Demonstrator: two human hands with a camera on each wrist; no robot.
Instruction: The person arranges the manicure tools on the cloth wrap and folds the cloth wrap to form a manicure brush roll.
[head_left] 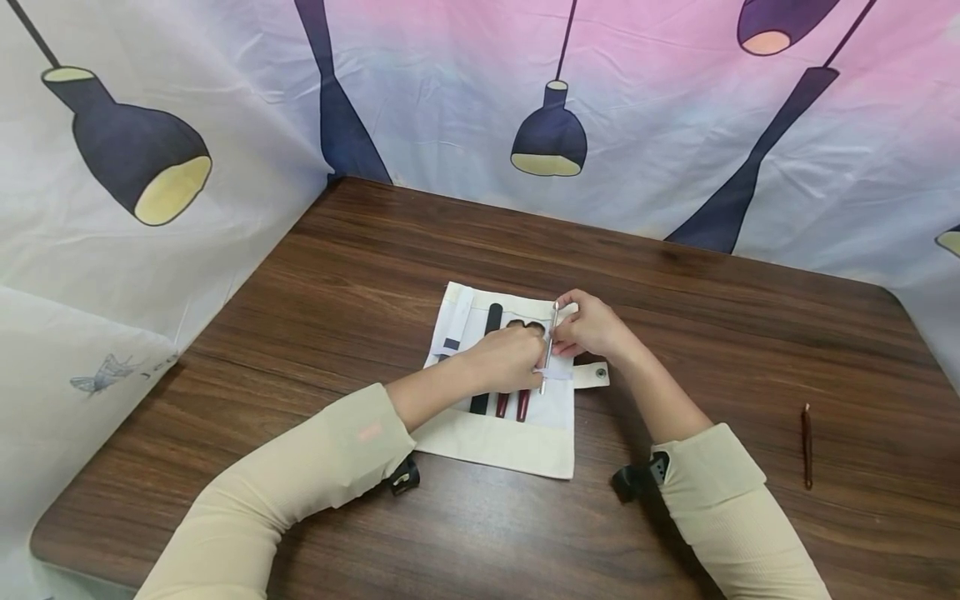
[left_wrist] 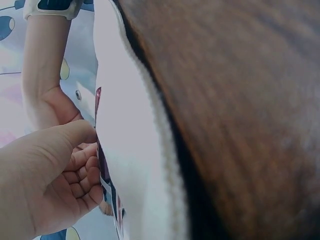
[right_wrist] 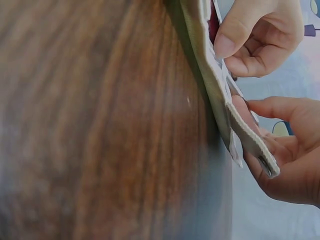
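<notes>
A white cloth pouch [head_left: 480, 442] lies unfolded, holding a black flat stick [head_left: 492, 318], two dark-red-handled brushes [head_left: 522, 406] and a white tool [head_left: 460, 317] at its left. A slim silver tool [head_left: 550, 342] stands along the pouch's right side. The right hand [head_left: 592, 327] pinches its upper part between thumb and fingers; in the right wrist view that hand [right_wrist: 295, 145] is beside the strap. The left hand [head_left: 506, 360], fingers curled, is at the tool's lower part over the brushes; in the left wrist view its thumb [left_wrist: 80, 131] touches the cloth edge. Whether it grips anything is hidden.
A strap with a metal snap [head_left: 601, 374] sticks out from the pouch's right side. A thin brown stick [head_left: 807, 446] lies on the wooden table [head_left: 360, 250] at the right. Printed fabric [head_left: 450, 108] hangs behind the table and on the left.
</notes>
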